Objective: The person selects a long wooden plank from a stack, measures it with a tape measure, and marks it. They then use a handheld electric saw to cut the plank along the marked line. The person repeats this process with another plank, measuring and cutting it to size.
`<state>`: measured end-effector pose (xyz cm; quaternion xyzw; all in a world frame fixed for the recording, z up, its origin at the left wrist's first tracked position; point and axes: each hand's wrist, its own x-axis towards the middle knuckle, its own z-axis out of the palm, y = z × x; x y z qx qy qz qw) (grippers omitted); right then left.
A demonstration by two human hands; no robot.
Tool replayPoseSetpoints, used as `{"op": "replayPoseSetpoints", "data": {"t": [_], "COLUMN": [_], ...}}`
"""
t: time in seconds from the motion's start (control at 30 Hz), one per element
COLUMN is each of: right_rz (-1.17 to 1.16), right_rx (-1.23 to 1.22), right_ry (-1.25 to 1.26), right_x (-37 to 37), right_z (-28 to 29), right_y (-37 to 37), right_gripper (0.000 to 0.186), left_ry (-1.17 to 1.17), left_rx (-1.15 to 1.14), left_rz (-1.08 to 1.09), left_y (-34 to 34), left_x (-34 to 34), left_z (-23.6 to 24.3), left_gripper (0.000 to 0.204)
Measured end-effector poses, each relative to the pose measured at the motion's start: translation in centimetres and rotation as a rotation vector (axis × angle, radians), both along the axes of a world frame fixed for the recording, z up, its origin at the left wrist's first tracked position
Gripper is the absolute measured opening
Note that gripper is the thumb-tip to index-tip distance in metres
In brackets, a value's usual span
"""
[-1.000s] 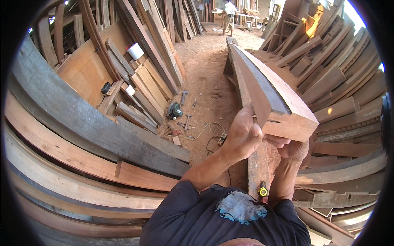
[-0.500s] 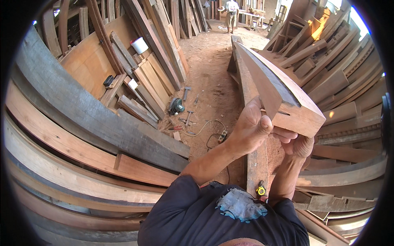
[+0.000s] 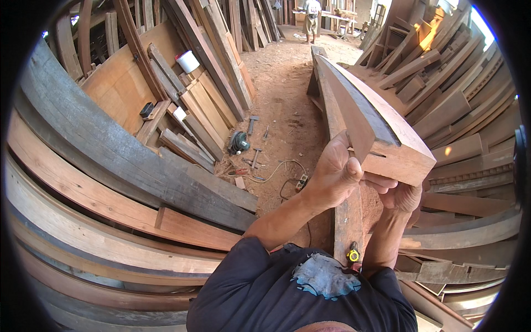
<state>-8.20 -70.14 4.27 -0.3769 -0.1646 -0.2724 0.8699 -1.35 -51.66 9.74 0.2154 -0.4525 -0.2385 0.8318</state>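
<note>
A long, thick wooden beam (image 3: 395, 163) with a dark strip along its upper face is raised at its near end, with its far part reaching forward above the workbench. My left hand (image 3: 336, 172) grips the near end at its left lower edge, thumb pressed by the corner. Beneath the same end, my right hand (image 3: 402, 197) is closed with its fingers curled under the wood. A short dark slit shows in the beam's end face. Part of both hands' fingers is hidden by the wood.
Under the beam runs a narrow workbench (image 3: 347, 224), with a yellow and black tape measure (image 3: 353, 255) near me. A power tool (image 3: 239, 143), a hammer (image 3: 253, 125) and a power strip (image 3: 301, 182) lie on the dusty floor. Planks (image 3: 110, 127) line both sides. Another person (image 3: 311, 19) stands far ahead.
The beam's near end has shifted slightly to the left, and both hands moved with it, their grip unchanged. The person far off has moved slightly.
</note>
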Motion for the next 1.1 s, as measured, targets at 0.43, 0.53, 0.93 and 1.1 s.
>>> {"op": "replayPoseSetpoints", "data": {"t": [0.43,0.53,0.93,1.1], "right_rz": [0.010,0.088,0.218,0.366], "right_rx": [-0.008,0.029,0.173,0.242], "right_ry": [0.014,-0.059,0.355,0.321], "right_x": [-1.1,-1.2,-3.3,-2.5], "right_z": [-0.9,-0.7,5.0,3.7], "right_y": [1.4,1.9,4.2,9.0], "right_gripper": [0.066,0.063,0.071,0.071], "left_ry": [0.057,0.060,0.021,-0.234], "left_rx": [0.019,0.009,0.136,0.332], "left_rz": [-0.089,-0.110,-0.113,0.153], "left_y": [1.3,1.3,2.2,3.5], "left_x": [-0.3,-0.2,0.2,1.4], "left_z": [-1.9,-2.3,-1.6,0.5], "left_gripper": [0.095,0.096,0.089,0.064]}}
